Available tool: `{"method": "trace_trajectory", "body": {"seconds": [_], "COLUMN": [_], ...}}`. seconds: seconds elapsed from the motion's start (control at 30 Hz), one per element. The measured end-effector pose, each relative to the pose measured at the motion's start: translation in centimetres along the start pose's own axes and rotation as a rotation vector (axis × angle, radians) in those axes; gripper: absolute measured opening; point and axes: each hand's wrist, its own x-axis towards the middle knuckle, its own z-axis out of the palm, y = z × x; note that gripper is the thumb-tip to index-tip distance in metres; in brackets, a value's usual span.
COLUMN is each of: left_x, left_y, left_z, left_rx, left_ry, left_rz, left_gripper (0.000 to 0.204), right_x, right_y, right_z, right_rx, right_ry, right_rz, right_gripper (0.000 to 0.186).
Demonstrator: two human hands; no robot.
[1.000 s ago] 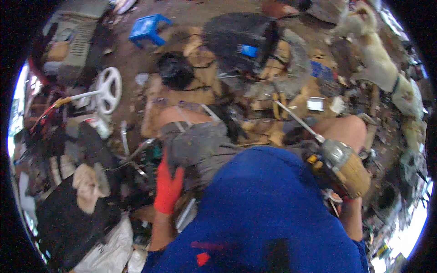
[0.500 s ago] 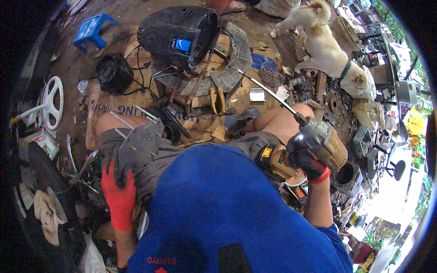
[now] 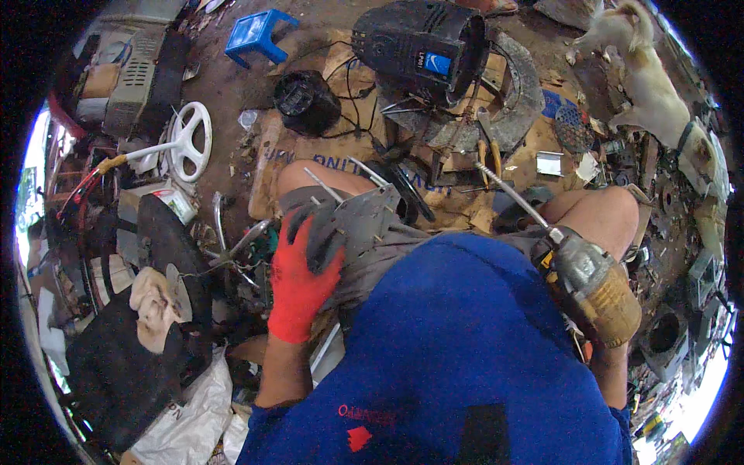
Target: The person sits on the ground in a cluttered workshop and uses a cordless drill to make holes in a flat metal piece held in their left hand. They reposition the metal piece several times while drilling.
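Observation:
A grey metal plate [image 3: 366,221] with several thin rods standing out of it lies over my left thigh. My left hand [image 3: 304,271], in a red glove with dark grey fingers, is against the plate's left side, fingers spread. On the right, a worn yellow-and-grey cordless impact driver [image 3: 593,291] with a long metal bit lies across my lap. The bit reaches up and left between my knees. My right hand [image 3: 587,353] holds the driver; it is nearly all hidden behind the tool's body, with a bit of red glove showing.
Ahead stand a black motor housing [image 3: 415,50], a round stone-like ring [image 3: 527,108], pliers [image 3: 488,147], a black round part [image 3: 304,101] and a blue stool [image 3: 260,37]. A white steering-type wheel [image 3: 190,141] and scrap are at left. A dog [image 3: 655,89] lies at right.
The view has swung left. My left hand has moved up along the plate's side. The driver has turned and drawn in toward my body, now hiding most of my right hand.

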Motion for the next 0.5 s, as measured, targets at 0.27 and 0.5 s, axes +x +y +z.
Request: {"method": "trace_trajectory", "body": {"seconds": [0.27, 0.5], "left_x": [0.8, 0.5], "left_y": [0.5, -1.2], "left_z": [0.9, 1.5], "left_rx": [0.028, -0.297], "left_ry": [0.135, 0.162], "left_rz": [0.062, -0.042], "left_gripper": [0.061, 0.068], "right_x": [1.3, 1.4], "right_y": [-0.1, 0.9], "right_z": [4.1, 7.6], "right_rx": [-0.404, -0.352], "right_ry": [-0.134, -0.151], "right_rz": [-0.074, -0.110], "right_gripper": [0.068, 0.055]}}
